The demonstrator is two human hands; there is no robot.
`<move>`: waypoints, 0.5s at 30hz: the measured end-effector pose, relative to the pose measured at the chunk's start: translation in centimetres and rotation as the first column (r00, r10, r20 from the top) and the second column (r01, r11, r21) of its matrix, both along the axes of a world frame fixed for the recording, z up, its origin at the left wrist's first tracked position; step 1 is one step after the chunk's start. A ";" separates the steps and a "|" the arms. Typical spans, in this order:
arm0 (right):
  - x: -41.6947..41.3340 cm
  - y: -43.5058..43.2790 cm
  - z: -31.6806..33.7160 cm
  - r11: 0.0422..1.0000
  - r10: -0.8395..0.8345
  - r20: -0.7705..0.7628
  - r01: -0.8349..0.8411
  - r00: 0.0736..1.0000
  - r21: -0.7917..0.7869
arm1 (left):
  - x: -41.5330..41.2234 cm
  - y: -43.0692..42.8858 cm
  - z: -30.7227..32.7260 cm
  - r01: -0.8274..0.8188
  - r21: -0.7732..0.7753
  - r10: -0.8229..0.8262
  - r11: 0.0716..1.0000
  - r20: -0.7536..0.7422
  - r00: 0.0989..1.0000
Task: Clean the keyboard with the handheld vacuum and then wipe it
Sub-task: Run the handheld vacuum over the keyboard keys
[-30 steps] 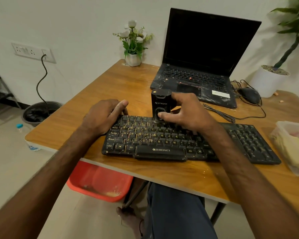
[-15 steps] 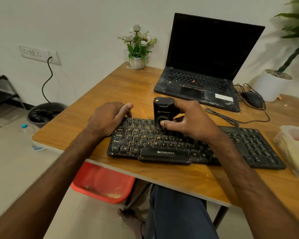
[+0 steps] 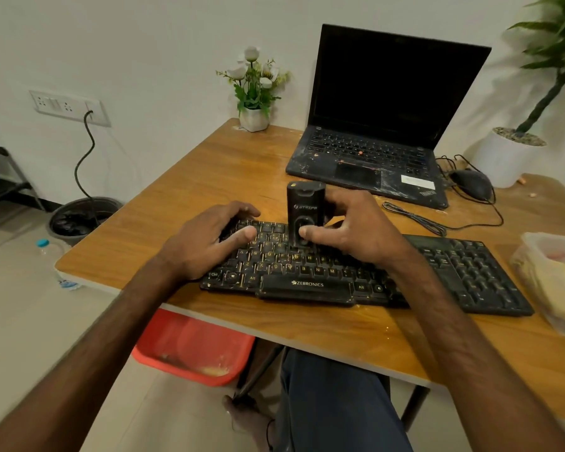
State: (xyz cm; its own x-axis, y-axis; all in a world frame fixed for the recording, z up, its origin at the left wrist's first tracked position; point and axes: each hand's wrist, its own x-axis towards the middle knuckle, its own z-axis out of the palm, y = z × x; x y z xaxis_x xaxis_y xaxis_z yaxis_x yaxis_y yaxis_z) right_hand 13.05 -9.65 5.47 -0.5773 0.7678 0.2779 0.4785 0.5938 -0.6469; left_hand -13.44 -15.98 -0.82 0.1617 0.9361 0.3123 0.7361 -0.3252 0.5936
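A black keyboard [image 3: 307,285] marked ZEBRONICS lies along the near edge of the wooden table [image 3: 209,177], its keys dusty. A small black handheld vacuum [image 3: 304,207] stands upright on the upper middle key rows. My right hand [image 3: 356,230] grips the vacuum from the right, thumb pressed on its front lower part. My left hand [image 3: 206,243] rests on the keyboard's left end, fingers loosely spread over the keys and the top edge. No wiping cloth is clearly visible.
An open black laptop [image 3: 372,151] sits behind the keyboard, with a mouse [image 3: 473,184] and cables [image 3: 415,220] to its right. A flower pot [image 3: 253,117] stands at the far edge, a clear plastic bag [image 3: 555,282] at right. A red tub [image 3: 190,347] lies under the table.
The vacuum and my right hand have stayed on the upper middle keys, shifting only slightly. My left hand's fingers have spread a little. The camera has tilted down.
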 end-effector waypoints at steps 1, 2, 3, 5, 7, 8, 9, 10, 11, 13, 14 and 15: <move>0.2 0.0 0.0 1.000 0.012 0.022 -0.012 1.000 0.006 | 0.1 0.1 0.1 -0.007 0.005 0.007 1.000 0.007 1.000; 0.3 0.2 0.0 0.999 0.000 0.037 -0.001 0.999 0.034 | 0.2 0.1 0.3 -0.008 0.009 0.008 1.000 0.019 1.000; 0.4 0.7 0.0 0.997 -0.033 0.042 0.030 0.999 0.072 | 0.2 0.1 0.4 -0.008 0.014 0.007 1.000 0.024 1.000; 1.0 1.6 0.2 0.984 -0.127 0.038 0.121 0.991 0.131 | 0.2 0.1 0.4 -0.011 0.024 0.011 1.000 0.014 1.000; 1.8 2.2 0.3 0.965 -0.205 0.000 0.203 0.979 0.164 | 0.2 0.0 0.5 -0.016 0.028 0.016 0.999 0.027 1.000; 2.1 2.1 0.3 0.959 -0.232 -0.029 0.233 0.972 0.162 | 0.2 0.1 0.5 -0.019 0.029 0.018 0.999 0.034 0.999; 2.3 1.8 0.3 0.959 -0.242 -0.055 0.247 0.969 0.141 | 0.3 0.1 0.5 -0.024 0.032 0.023 0.999 0.036 0.999; 2.2 1.4 0.2 0.964 -0.233 -0.069 0.240 0.970 0.115 | 0.3 0.2 0.5 -0.029 0.035 0.027 0.999 0.036 0.999; 2.0 0.9 0.0 0.973 -0.209 -0.068 0.214 0.976 0.087 | 0.3 0.2 0.5 -0.032 0.035 0.031 0.999 0.034 0.999; 1.7 0.1 -0.5 0.985 -0.151 -0.035 0.153 0.988 0.076 | 0.3 0.2 0.4 -0.036 0.033 0.036 0.999 0.027 0.999; 1.7 -0.1 -0.6 0.984 -0.147 -0.016 0.148 0.989 0.100 | 0.2 0.1 0.4 -0.037 0.028 0.036 0.999 0.026 0.999; 1.8 -0.1 -0.6 0.977 -0.170 -0.002 0.169 0.985 0.131 | 0.1 0.1 0.4 -0.038 0.023 0.038 0.999 0.026 0.999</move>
State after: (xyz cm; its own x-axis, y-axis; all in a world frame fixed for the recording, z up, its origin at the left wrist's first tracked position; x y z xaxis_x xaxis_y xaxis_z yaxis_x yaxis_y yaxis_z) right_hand 14.88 -9.74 4.86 -0.4449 0.8124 0.3770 0.5847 0.5823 -0.5648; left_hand -13.32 -15.93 -0.40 0.1180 0.9338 0.3378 0.7328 -0.3114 0.6050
